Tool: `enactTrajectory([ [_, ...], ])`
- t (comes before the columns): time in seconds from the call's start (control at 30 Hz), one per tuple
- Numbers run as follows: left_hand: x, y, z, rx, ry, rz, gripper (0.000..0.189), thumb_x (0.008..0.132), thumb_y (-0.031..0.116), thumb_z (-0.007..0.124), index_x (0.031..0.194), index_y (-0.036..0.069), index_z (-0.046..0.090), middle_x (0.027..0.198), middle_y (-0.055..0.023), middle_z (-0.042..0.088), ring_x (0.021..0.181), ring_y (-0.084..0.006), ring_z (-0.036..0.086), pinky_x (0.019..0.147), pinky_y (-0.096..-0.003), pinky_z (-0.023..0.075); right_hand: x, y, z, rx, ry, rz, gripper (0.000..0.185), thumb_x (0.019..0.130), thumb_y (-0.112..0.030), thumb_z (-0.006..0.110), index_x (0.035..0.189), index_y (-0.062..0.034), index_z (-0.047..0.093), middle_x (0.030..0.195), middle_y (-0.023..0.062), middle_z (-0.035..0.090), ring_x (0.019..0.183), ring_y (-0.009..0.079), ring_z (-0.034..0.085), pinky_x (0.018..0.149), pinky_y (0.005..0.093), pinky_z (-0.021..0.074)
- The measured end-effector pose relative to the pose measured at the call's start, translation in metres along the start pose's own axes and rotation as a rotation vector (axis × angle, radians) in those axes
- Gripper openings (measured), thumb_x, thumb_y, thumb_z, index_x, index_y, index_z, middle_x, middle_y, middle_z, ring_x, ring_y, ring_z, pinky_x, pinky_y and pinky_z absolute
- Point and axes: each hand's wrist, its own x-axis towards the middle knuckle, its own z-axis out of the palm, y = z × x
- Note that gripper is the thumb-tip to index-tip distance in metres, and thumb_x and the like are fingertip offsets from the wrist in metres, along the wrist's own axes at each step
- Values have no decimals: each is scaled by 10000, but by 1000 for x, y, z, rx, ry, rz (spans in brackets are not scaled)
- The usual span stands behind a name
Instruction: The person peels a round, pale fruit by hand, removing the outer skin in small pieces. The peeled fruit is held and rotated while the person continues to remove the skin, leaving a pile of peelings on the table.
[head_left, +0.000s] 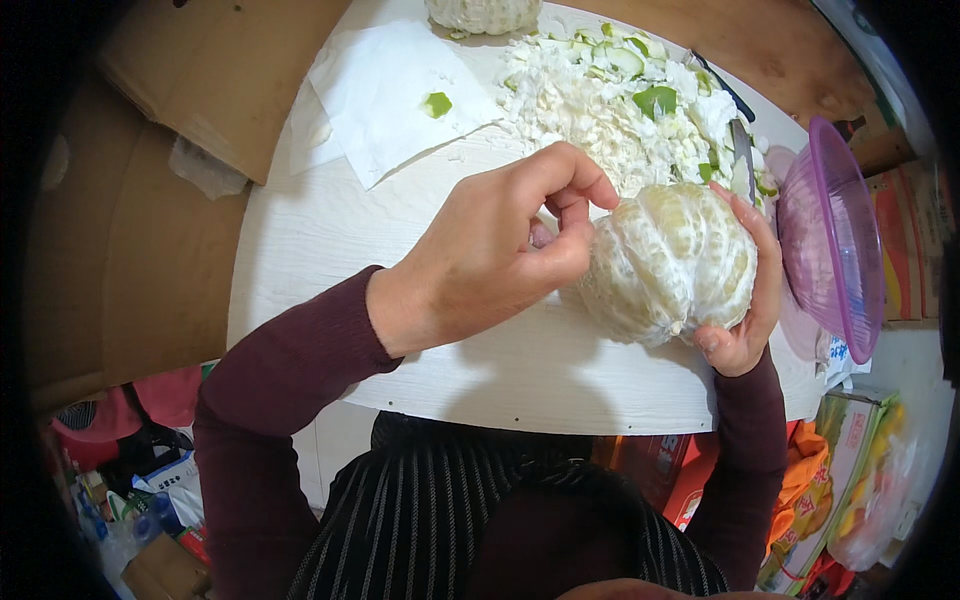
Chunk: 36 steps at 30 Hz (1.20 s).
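My right hand (754, 285) cradles a peeled pomelo (667, 262) from its right side, with the thumb below and the fingers along the far edge. The fruit's pale green segments show through thin membrane and patches of white pith. At the pomelo's left side is my left hand (517, 225), its fingers curled and the index fingertip at the upper left of the fruit. Whether it pinches any pith is hidden. Beyond the fruit spreads a heap of pith and green peel scraps (600, 105). A knife (741, 150) with a black handle lies at the heap's right edge.
A purple translucent plastic bowl (806, 240) stands at the right. Paper sheets (405, 90) bearing a piece of green peel (436, 105) lie at the left of the white table (480, 397). Another peeled pomelo (487, 15) is at the far edge. Cardboard (165, 247) borders the left.
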Motion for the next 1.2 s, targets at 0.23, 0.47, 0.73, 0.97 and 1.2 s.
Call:
enactTrajectory([
  [0.23,0,0,0,167,39,248,265,844,110,777,1079,56,668,1013,-34,667,844,-102,651,711,-241,554,3,6,-4,-6,-39,-72,1043,761,-613,753,1442,82,378,1416,281,484,1332,362,485,1130,458,358],
  [0.47,2,1,-2,112,54,217,161,826,136,794,924,59,691,876,-12,720,789,-103,685,669,-237,556,1,6,-7,-46,-77,-104,980,758,-527,747,1441,75,386,1424,282,479,1335,372,479,1138,466,346],
  [0.73,1,-4,-1,49,83,175,78,907,96,689,962,42,680,881,-30,729,791,-120,700,672,-254,554,6,-1,-4,50,-93,-60,986,755,-513,752,1452,68,366,1443,292,453,1349,378,468,1140,474,346],
  [0.97,2,-12,-4,153,60,163,140,933,114,665,1038,20,662,897,-59,723,806,-145,702,699,-271,565,6,-10,-4,220,-57,131,1078,750,-509,822,1478,78,286,1492,281,405,1377,341,442,1152,446,346],
  [1.2,8,-19,-3,70,91,258,169,910,101,712,1049,12,677,886,-62,725,788,-139,703,717,-274,572,3,-12,-4,158,-67,132,1116,694,-409,892,1488,65,267,1481,258,413,1368,328,449,1152,435,349],
])
